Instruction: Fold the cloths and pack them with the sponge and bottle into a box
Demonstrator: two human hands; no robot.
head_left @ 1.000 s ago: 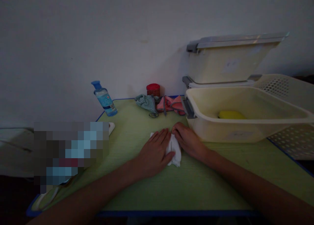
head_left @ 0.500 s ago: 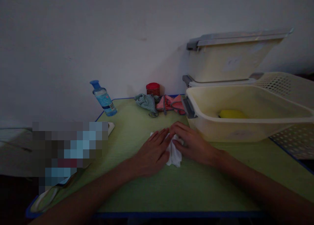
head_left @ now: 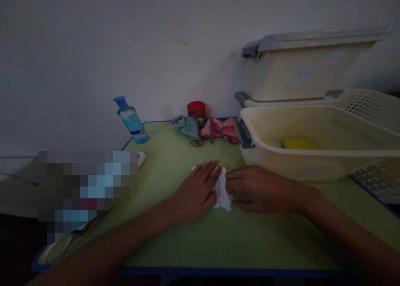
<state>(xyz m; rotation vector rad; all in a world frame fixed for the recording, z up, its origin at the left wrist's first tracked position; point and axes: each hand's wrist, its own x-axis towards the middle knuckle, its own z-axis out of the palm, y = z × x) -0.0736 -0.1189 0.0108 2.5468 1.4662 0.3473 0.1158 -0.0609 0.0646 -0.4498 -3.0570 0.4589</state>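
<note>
A small white cloth [head_left: 222,192], creased and folded, lies on the green tabletop [head_left: 175,248]. My left hand [head_left: 198,192] rests flat over its left part, fingers stretched out, hiding much of it. At the cloth's right edge, my right hand [head_left: 256,190] has its fingers curled in, with the fingertips on the edge and the thumb close by. The fingertips are partly hidden, and the grip looks loose.
A cream plastic bin [head_left: 290,165] with a yellow thing [head_left: 300,143] inside stands right, before a lidded bin [head_left: 290,78]. Behind lie a grey-green cloth [head_left: 187,127] and pink cloth [head_left: 218,130], near a red round box [head_left: 196,110]. A blue bottle [head_left: 133,121] stands left.
My right hand has moved right and slightly down, from the cloth's top beside my left fingers to its right edge. My left hand stays flat in place.
</note>
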